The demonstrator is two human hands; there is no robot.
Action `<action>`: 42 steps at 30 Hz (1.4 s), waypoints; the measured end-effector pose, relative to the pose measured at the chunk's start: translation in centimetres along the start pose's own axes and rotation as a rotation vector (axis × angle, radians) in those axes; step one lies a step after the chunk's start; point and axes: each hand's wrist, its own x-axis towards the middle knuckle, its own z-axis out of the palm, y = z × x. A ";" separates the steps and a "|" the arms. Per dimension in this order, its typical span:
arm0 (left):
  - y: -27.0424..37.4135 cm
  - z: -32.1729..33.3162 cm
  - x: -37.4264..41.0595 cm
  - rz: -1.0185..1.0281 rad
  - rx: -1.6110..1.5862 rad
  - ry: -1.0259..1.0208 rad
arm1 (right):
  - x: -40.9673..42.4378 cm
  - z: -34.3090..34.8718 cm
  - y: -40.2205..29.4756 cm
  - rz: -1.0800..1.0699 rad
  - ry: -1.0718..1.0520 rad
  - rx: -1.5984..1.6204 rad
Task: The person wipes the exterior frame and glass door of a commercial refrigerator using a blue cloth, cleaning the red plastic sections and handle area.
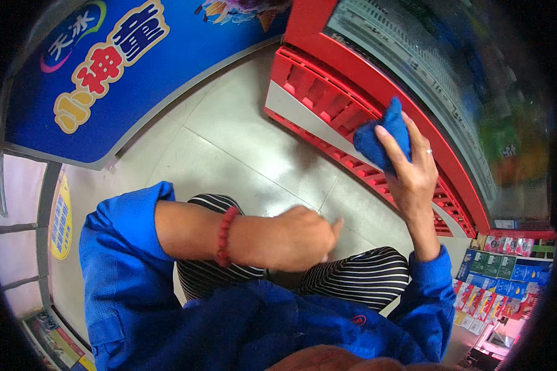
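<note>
My right hand (415,178) grips a folded blue cloth (380,141) between thumb and fingers, and a ring shows on one finger. The cloth is in front of the red vent grille (327,95) along the base of a glass-fronted display cooler; whether it touches the grille I cannot tell. Above my knees, my left hand (297,239) is slightly blurred, back upward and fingers curled. Its palm side is hidden, so I cannot see if anything is inside. A red bead bracelet (226,236) circles my left wrist.
The cooler's red frame (399,79) borders glass (506,120) with wire shelves and goods behind it. A blue chest freezer (139,79) with printed lettering stands at upper left. Pale floor tiles (232,153) run between them. Packaged goods (496,278) fill a rack at right.
</note>
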 end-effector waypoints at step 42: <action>-2.4 0.1 -2.2 0.407 0.089 -0.228 | 5.5 21.8 -3.3 -0.507 -0.475 -0.242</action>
